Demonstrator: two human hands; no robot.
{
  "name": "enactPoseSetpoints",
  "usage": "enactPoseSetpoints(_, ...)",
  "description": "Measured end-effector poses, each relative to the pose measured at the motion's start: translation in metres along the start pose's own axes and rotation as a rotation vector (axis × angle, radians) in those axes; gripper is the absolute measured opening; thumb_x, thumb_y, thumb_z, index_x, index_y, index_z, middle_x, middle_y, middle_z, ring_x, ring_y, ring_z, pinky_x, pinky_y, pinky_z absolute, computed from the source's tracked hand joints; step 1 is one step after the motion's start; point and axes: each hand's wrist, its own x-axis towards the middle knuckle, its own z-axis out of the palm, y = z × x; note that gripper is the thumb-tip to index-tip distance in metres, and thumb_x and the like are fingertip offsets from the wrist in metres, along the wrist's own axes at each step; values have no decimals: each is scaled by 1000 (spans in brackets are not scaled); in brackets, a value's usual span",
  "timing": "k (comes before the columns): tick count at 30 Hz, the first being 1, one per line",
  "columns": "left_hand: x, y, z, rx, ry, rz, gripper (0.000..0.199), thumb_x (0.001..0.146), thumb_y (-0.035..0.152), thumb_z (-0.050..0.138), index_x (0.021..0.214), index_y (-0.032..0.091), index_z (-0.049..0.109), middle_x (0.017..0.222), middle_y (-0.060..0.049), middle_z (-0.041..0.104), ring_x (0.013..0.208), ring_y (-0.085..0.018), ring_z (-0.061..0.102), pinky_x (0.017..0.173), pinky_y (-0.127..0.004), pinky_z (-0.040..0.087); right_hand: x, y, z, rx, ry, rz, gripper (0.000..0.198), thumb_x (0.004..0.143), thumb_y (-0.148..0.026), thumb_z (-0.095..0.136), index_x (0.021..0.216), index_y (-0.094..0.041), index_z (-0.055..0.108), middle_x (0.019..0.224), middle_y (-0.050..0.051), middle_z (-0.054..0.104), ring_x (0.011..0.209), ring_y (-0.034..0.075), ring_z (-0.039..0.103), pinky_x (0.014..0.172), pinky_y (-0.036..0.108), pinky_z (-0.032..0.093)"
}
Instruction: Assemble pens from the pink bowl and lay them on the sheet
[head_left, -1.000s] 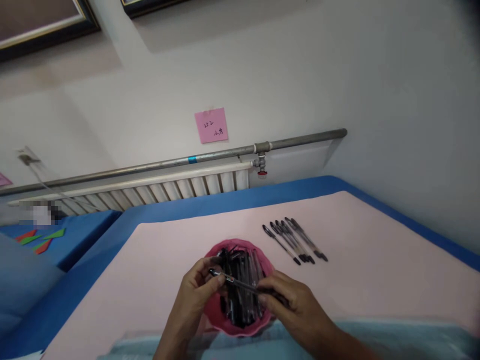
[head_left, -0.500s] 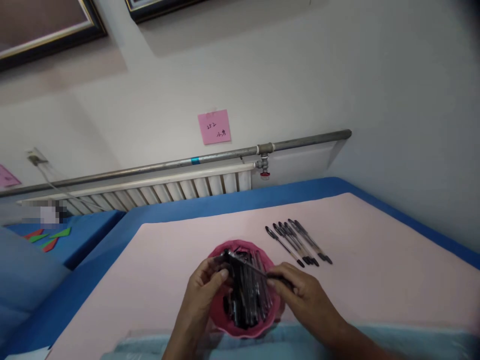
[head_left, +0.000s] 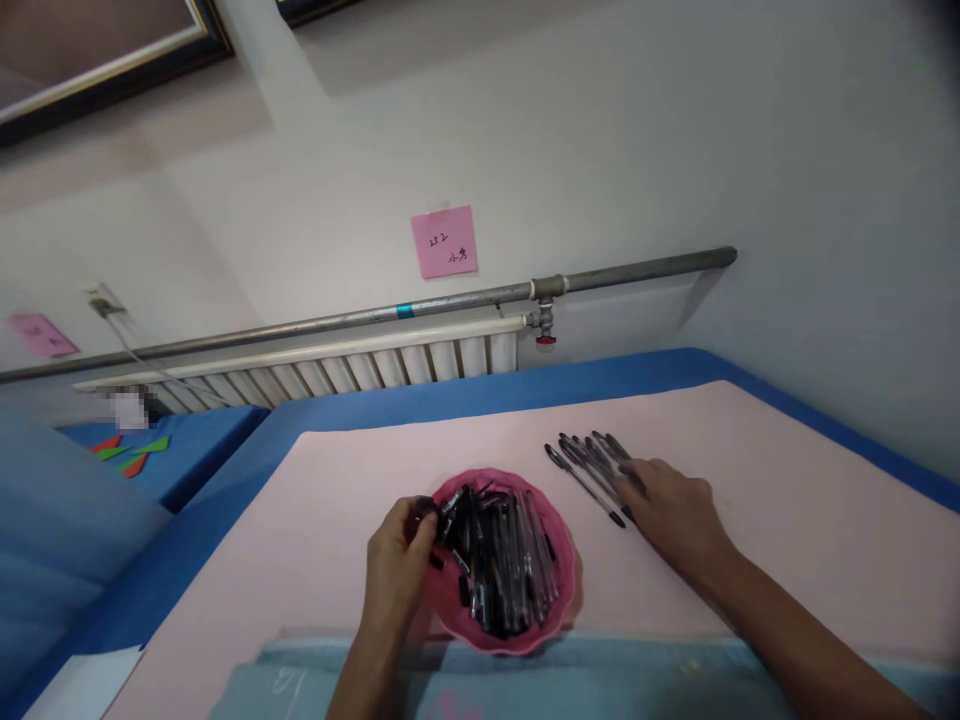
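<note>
A pink scalloped bowl (head_left: pixel 576 580) holds clear-barrelled pens (head_left: pixel 517 570) and small loose black caps (head_left: pixel 464 590). At its left rim, my left hand (head_left: pixel 397 555) is closed around small dark pieces that look like black pen caps (head_left: pixel 425 507). My right hand (head_left: pixel 675 505) reaches to the row of capped pens (head_left: pixel 585 480) lying slantwise on the pink sheet, right of the bowl. Its fingers are closed on a pen at the row's right side, and they hide the near ends of several pens.
The pink sheet (head_left: pixel 345 520) covers a blue table (head_left: pixel 480 393) against the wall. Behind stand a white radiator (head_left: pixel 360 365) and a metal pipe (head_left: pixel 322 325). Red and green flat pieces (head_left: pixel 154 445) lie at the left. Light-blue cloth (head_left: pixel 315 680) runs along the near edge.
My right hand has moved from above the bowl to the pen row at the right, carrying a pen. My left hand stays by the bowl's left rim. The view has shifted slightly.
</note>
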Motion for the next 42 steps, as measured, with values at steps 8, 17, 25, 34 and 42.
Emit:
enactPoseSetpoints(8,-1,-4,6,492,78,358,17,79,16,46,84,20,62,90,-6,62,89,-22,54,78,-37,43,-22,-32,-6,131,26,-222,23,86,-25,40,88,-20,62,90,8,68,85,24,62,74,36,41)
enactPoseSetpoints(17,-17,8,28,878,-37,394,14,80,22,51,77,20,65,87,-7,62,86,-25,50,77,-40,35,-53,-83,-8,198,-137,-520,17,85,-16,47,91,-21,62,85,5,66,83,23,55,76,37,35)
enactPoseSetpoints(25,-20,7,35,1003,-117,295,17,77,20,51,84,15,66,94,-11,62,92,-29,49,81,-42,32,-53,-97,-2,-66,-196,-513,13,83,-14,50,78,-20,60,79,7,65,84,26,53,74,40,32)
enactPoseSetpoints(34,-17,7,26,796,-93,249,17,79,19,47,75,17,63,85,-8,61,85,-24,52,78,-38,35,-54,-92,2,145,-232,-399,21,79,-9,47,90,-20,62,85,7,67,87,25,56,76,38,37)
enactPoseSetpoints(42,-10,13,14,-46,-93,-51,19,75,35,57,66,18,58,61,2,53,59,-13,49,57,-24,37,-53,-89,-10,599,-225,-65,31,79,-28,51,107,-21,61,102,7,65,98,24,59,84,39,47)
